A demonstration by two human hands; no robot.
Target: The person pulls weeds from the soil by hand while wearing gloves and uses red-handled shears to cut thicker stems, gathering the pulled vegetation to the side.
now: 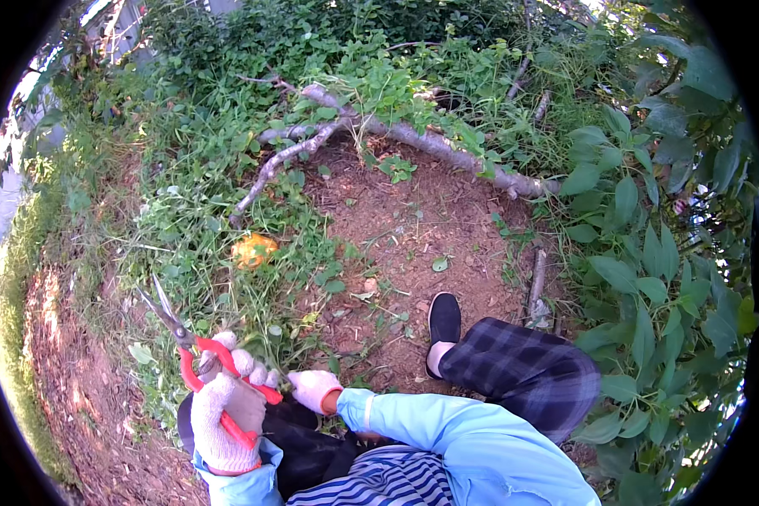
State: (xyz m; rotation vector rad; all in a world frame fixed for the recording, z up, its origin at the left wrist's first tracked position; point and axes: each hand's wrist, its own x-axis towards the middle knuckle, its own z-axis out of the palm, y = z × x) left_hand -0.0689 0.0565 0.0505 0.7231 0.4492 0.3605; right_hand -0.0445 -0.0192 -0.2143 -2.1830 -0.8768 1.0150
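My left hand [231,405], in a white knitted glove with an orange cuff, is closed around the red handles of garden shears [182,335]. The steel blades point up and left over weeds and stand slightly apart. To its right is my right hand [315,389], gloved the same way, with its fingers drawn together by some thin green stems [284,373]; whether it grips them cannot be told. Uprooted or cut weeds [246,316] lie tangled just beyond both hands. A yellow-orange object [253,250], perhaps a gourd, rests among the greenery ahead.
A forked fallen branch [430,142] arches across the ground ahead. A short stick [537,278] lies right of my shoe [444,319]. Leafy shrubs [632,303] crowd the right side, dense ground plants [228,76] grow ahead, and bare reddish soil [411,221] shows in the middle.
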